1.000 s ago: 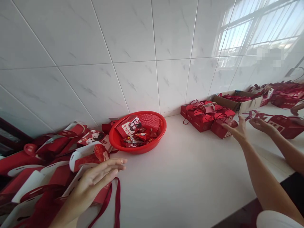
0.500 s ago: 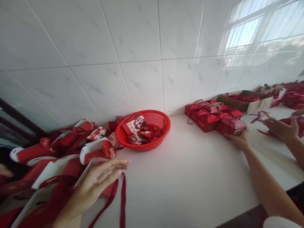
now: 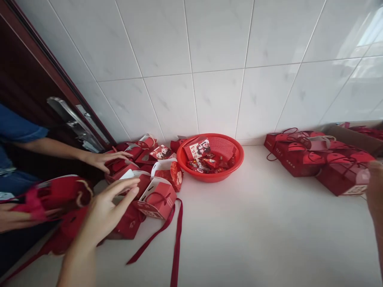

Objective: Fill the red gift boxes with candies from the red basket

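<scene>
My left hand (image 3: 112, 205) hovers over the open red boxes on the left, fingers apart, holding nothing. Just right of it stands an open red box with a cord handle (image 3: 158, 198), and two dark red ribbons (image 3: 177, 239) trail from beside it over the table. My right hand (image 3: 375, 191) is at the right edge, partly cut off and blurred, beside the closed red box (image 3: 342, 177) at the near end of a group; its fingers cannot be made out. A red plastic basket (image 3: 209, 177) holding wrapped sweets (image 3: 209, 162) and a printed card box stands between the groups.
A person in blue (image 3: 18, 135) at the left reaches one hand (image 3: 100, 159) over the boxes and holds a red box (image 3: 62, 195) in the other. A cardboard box (image 3: 344, 133) stands far right, against the tiled wall (image 3: 220, 99). A door (image 3: 32, 75) borders the left.
The view has turned left, bringing the person in blue and the door into sight. The co-worker's hands at the right have left the view. My right hand now shows only at the edge.
</scene>
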The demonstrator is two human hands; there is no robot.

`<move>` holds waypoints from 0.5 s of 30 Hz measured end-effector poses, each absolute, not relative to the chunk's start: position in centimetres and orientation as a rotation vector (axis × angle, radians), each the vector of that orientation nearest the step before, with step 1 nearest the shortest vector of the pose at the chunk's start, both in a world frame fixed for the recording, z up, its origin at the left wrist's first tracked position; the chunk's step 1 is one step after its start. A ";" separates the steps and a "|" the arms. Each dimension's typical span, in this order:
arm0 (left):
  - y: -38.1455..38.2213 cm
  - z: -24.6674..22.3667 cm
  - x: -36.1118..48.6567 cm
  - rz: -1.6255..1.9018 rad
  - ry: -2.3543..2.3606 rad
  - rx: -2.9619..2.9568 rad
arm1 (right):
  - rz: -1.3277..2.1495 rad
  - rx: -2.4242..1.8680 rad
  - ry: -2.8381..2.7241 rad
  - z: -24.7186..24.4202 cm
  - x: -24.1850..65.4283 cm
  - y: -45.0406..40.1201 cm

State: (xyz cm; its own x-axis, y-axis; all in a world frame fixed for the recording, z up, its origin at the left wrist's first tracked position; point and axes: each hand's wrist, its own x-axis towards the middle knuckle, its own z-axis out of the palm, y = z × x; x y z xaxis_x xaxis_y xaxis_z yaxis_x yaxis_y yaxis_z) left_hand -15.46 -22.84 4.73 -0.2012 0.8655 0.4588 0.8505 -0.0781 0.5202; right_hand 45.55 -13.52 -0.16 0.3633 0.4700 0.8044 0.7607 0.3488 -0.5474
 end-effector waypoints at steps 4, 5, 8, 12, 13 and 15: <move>-21.9 3.9 -15.0 0.874 2.180 2.109 | -0.233 -1.089 -1.212 2.5 40.4 -12.3; -21.7 3.7 -14.8 0.801 2.188 2.127 | -0.186 -1.040 -1.252 2.9 39.0 -11.9; -21.3 3.5 -14.5 0.611 2.192 2.132 | -0.111 -0.906 -1.382 3.7 35.1 -11.2; -21.5 3.8 -14.7 0.552 2.246 2.007 | 0.002 -0.890 -1.655 4.0 30.4 -11.5; -21.7 3.9 -14.7 0.598 2.254 1.966 | 0.015 -0.868 -1.711 4.2 29.2 -11.8; -22.0 4.4 -14.3 0.742 2.222 1.895 | 0.063 -0.780 -1.836 4.5 26.8 -12.6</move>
